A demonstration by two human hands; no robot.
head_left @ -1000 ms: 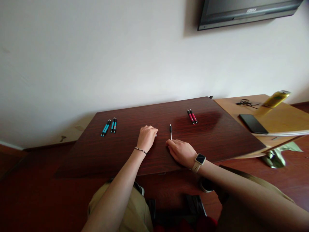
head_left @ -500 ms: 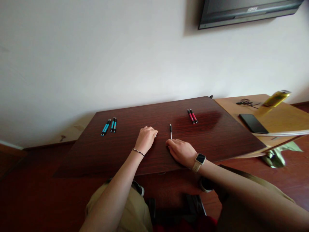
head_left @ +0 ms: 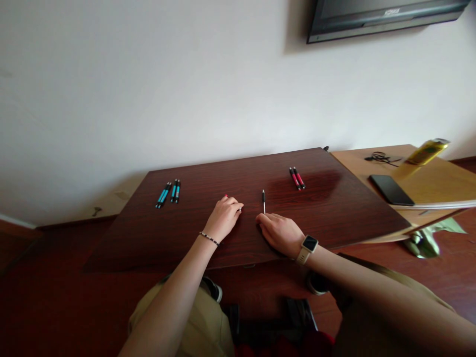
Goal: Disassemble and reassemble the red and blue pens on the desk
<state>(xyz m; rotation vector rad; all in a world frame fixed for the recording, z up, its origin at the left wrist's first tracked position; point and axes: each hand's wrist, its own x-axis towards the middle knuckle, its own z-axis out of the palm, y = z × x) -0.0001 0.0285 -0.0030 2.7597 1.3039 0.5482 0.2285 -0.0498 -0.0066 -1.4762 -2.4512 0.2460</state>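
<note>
Head view: the left hand [head_left: 224, 216] rests on the dark wooden board [head_left: 334, 208] with its fingers curled under loosely; a small pale thing peeps out at its fingertips, but I cannot tell whether the hand has hold of it. A beaded bracelet [head_left: 208, 239] circles that wrist. The right hand [head_left: 278, 232] lies palm down just to the right of the left hand, fingers bent and close together, empty as far as can be seen. Its wrist wears a watch [head_left: 308, 245] with a pale strap and a dark square face. A single black pen [head_left: 264, 200] lies just beyond the right hand's fingertips, pointing away from the person, near them but apart. Farther off, beyond and to the right of that hand, lie two red pens [head_left: 296, 178] side by side. Well to the left of the left hand lie the blue pens [head_left: 168, 193], in a close row. To the far right of the right hand, on a lighter table [head_left: 439, 178], are a dark phone [head_left: 391, 190] and a yellow can [head_left: 426, 151]. The monitor [head_left: 383, 17] on the wall above bears a small logo, too blurred to read.

Against the earlier frames, both hands and all the pens lie as they did; only the view has shifted slightly.
</note>
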